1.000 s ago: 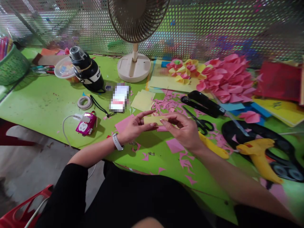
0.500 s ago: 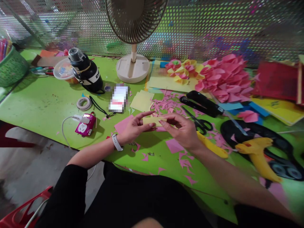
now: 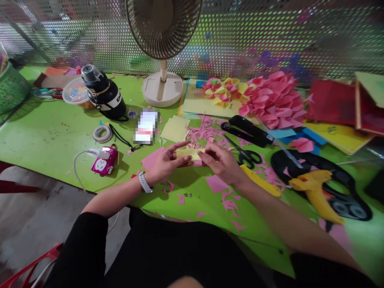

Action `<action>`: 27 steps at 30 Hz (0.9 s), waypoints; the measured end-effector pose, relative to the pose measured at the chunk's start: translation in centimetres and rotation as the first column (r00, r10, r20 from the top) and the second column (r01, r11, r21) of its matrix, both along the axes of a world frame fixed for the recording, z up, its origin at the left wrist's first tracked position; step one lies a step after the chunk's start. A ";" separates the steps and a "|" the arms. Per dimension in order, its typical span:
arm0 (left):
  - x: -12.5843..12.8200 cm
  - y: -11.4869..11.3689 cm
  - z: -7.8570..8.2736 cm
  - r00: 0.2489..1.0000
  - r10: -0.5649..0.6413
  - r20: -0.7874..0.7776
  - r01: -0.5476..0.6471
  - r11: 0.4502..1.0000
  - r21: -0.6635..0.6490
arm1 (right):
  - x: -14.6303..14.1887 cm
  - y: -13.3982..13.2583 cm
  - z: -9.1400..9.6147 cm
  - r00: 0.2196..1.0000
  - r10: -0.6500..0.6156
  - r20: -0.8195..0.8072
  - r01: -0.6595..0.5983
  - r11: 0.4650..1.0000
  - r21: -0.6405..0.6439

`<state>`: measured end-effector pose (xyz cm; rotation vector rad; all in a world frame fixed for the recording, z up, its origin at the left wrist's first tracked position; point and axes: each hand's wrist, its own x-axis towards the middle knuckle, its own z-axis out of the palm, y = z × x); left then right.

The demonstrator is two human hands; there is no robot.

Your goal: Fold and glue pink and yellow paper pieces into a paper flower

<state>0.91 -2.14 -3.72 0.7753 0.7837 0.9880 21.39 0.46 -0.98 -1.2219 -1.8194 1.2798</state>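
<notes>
Between my two hands is a folded strip of yellow paper (image 3: 188,154), held level above the table. My left hand (image 3: 168,163) pinches its left end, thumb in front and fingers behind. At the other end my right hand (image 3: 221,162) grips it between thumb and fingers. Beneath and around lie pink paper scraps (image 3: 207,132) and a pink paper square (image 3: 153,157). A small stack of yellow paper squares (image 3: 175,129) sits just beyond my left hand. Black scissors (image 3: 246,155) rest to the right of my right hand.
A fan (image 3: 162,89), a black bottle (image 3: 106,96) and a phone (image 3: 146,126) stand or lie behind my hands. Pink paper petals (image 3: 274,100) are heaped at the back right. A stapler (image 3: 250,130) and a yellow glue gun (image 3: 315,188) lie rightward. A purple power adapter (image 3: 105,161) is at left.
The view has shifted slightly, so most things appear a little further left. Both hands keep their hold on the yellow paper, with the right fingers slightly more curled.
</notes>
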 end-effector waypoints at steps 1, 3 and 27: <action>0.0 0.0 -0.1 1.000 -0.001 0.004 0.001 1.000 -0.004 | -0.1 -0.1 0.0 1.000 0.013 0.019 -0.013 1.000 0.016; 0.0 0.0 -0.2 1.000 -0.002 0.007 0.002 1.000 -0.005 | -0.3 -0.2 -0.1 0.999 0.024 0.036 -0.026 0.998 0.055; -0.1 0.1 0.7 0.999 0.013 0.032 -0.009 0.993 -0.117 | -0.2 -0.3 -0.7 0.998 0.062 -0.008 -0.062 0.998 -0.011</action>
